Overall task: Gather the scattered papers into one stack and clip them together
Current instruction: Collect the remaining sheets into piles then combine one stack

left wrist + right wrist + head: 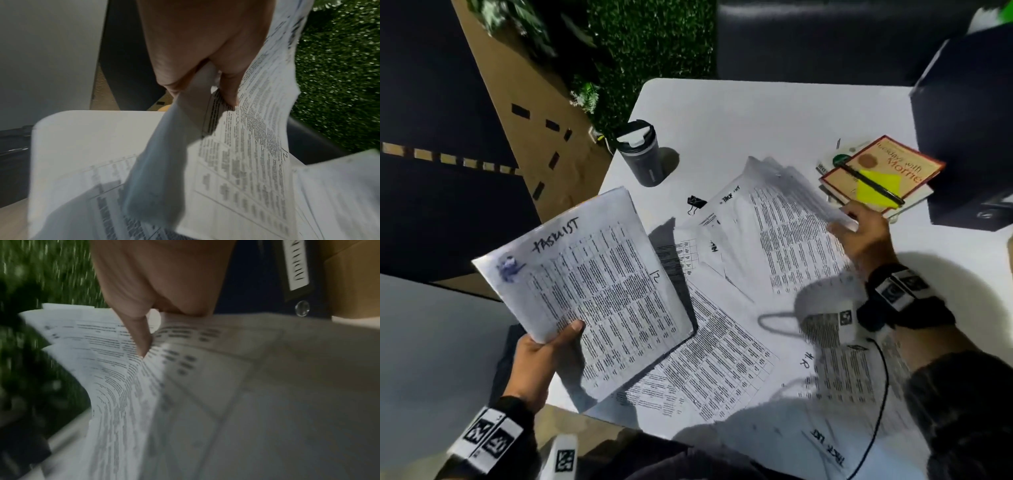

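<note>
My left hand grips a bundle of printed sheets headed "TASKLIST", lifted above the table's left edge; the left wrist view shows the thumb pressing on the bundle. My right hand pinches the far edge of a second sheaf of papers and lifts it off the table, thumb on top of the sheaf. More loose printed sheets lie flat on the white table between my hands. A black binder clip lies on the table beyond the papers.
A dark travel mug stands at the table's far left. Books with a yellow sticky note and a black pen on top lie at the far right, next to a large black box. A second table is at left.
</note>
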A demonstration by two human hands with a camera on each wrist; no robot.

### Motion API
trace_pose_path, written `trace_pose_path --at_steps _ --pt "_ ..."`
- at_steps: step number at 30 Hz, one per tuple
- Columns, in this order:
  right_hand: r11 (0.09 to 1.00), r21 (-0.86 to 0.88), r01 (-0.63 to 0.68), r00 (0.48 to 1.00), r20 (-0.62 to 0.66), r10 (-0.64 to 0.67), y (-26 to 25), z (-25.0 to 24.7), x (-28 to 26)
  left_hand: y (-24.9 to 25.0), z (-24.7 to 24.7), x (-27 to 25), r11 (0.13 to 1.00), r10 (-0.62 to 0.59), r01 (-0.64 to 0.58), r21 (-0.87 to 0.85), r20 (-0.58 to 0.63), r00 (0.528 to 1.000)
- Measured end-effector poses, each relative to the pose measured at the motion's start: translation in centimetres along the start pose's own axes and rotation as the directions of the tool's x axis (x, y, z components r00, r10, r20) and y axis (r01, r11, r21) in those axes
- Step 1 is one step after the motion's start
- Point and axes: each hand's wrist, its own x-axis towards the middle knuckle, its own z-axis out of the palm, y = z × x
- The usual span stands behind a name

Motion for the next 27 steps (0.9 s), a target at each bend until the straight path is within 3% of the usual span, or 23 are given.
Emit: trace_pose_path --at_steps 6,9,13,15,17,19,21,23,25,27 --pt "0.925 0.362 -0.121 0.979 -0.111 0.171 -5.2 -3.4 -3.0 2.2 2.7 3.3 0.998 0.053 -0.059 0.036 0.162 0.985" --pt "0.851 0.476 -0.22 0.963 -0.033 0.267 -6.4 -1.4 -5.7 3.6 4.7 4.7 0.999 0.04 -0.043 0.007 0.263 0.964" --pt "0.812 0.472 -0.343 0.932 0.064 0.356 -6.2 3.6 -9.9 6.6 7.1 4.2 0.999 -0.025 0.032 -0.009 0.451 0.892" --pt "0.768 0.464 -0.441 0.893 0.143 0.427 -6.6 5.8 -11.7 7.5 8.0 3.7 0.997 -0.077 0.075 0.024 0.529 0.845" --pt "0.657 0.503 -0.562 0.823 0.258 0.507 -7.3 7.1 -12.9 8.0 8.7 3.9 0.995 -0.1 0.089 0.048 0.597 0.796" --pt "0.577 0.552 -0.602 0.792 0.32 0.52 -8.1 7.8 -13.9 8.2 8.9 4.0 0.993 -0.115 0.089 0.073 0.626 0.772" --pt "0.602 0.556 -0.573 0.808 0.257 0.531 -8.7 8.1 -14.4 8.5 9.2 3.9 0.993 -0.116 0.096 0.067 0.645 0.755" --pt "0.69 0.535 -0.488 0.858 0.147 0.493 -9.1 8.3 -14.2 9.0 9.2 3.6 0.997 -0.079 0.063 0.048 0.664 0.744" --pt "0.726 0.564 -0.394 0.899 0.071 0.432 -10.3 8.2 -14.2 9.2 9.2 3.6 0.998 0.022 -0.055 0.03 0.647 0.762" --pt "0.757 0.56 -0.338 0.919 0.023 0.393 -11.3 8.0 -14.1 8.9 8.9 4.1 0.994 0.091 -0.112 -0.01 0.654 0.751"
